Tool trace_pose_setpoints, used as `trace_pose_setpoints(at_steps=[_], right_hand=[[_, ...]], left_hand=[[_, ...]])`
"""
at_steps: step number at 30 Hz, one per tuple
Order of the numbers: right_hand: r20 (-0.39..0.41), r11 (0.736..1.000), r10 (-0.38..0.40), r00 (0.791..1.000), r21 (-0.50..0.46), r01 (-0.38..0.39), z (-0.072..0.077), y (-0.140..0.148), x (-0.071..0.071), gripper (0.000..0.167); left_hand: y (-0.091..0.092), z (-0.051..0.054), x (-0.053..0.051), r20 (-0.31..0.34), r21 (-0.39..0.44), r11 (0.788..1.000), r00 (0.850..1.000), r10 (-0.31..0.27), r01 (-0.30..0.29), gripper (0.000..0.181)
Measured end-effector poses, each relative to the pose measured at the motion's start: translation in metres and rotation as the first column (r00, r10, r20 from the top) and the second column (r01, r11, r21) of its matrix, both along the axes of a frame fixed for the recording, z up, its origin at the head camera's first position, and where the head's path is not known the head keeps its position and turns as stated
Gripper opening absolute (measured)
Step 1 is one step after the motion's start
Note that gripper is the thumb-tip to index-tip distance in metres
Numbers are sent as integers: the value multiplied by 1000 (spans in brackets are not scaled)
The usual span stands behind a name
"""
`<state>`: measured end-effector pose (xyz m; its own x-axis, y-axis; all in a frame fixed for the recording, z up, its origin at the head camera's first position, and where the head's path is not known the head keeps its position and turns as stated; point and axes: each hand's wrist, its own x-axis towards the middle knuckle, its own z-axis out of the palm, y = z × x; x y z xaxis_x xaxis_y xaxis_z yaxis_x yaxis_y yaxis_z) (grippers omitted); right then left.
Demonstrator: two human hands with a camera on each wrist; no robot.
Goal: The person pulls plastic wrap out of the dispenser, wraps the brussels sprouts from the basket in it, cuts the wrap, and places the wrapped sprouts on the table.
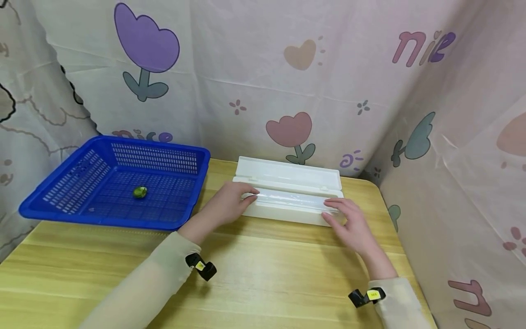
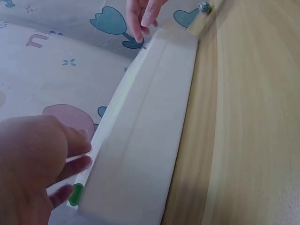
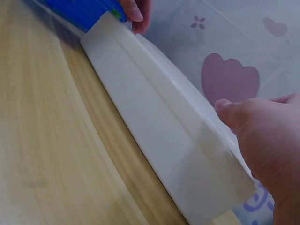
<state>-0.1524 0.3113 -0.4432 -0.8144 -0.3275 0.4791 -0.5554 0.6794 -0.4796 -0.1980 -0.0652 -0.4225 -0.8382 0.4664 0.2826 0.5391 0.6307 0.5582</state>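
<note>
A long white box stands at the table's back edge, its lid tilted up behind. Glossy clear film stretches along its top. My left hand is at the box's left end, thumb and fingers a little apart at the film. At the right end, my right hand has its thumb and fingers spread over the front rim. In the left wrist view a green piece shows beside the left fingers. The right wrist view shows the right thumb above the box. Whether either hand touches the film is unclear.
A blue perforated basket stands on the left of the wooden table, with a small green item in it. A small dark round item shows beyond the box in the left wrist view. Printed cloth hangs behind.
</note>
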Motion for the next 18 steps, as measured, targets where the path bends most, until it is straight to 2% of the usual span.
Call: trace_pose_setpoints(at_steps=[3, 6, 14, 18], right_hand=[[28, 998, 14, 1000, 57, -16, -1, -6, -7, 28], [42, 996, 3, 999, 92, -6, -2, -11, -11, 27], [29, 994, -12, 1000, 106, 8, -1, -14, -20, 23], [53, 994, -24, 998, 109, 18, 1, -14, -26, 22]], left_hand=[[1, -1, -2, 17, -56, 998, 1000, 11, -10, 18], [2, -2, -3, 27, -71, 997, 999, 18, -16, 18], [6, 0, -7, 5, -113, 994, 1000, 2, -1, 19], [8, 1, -10, -4, -154, 988, 1000, -14, 13, 20]])
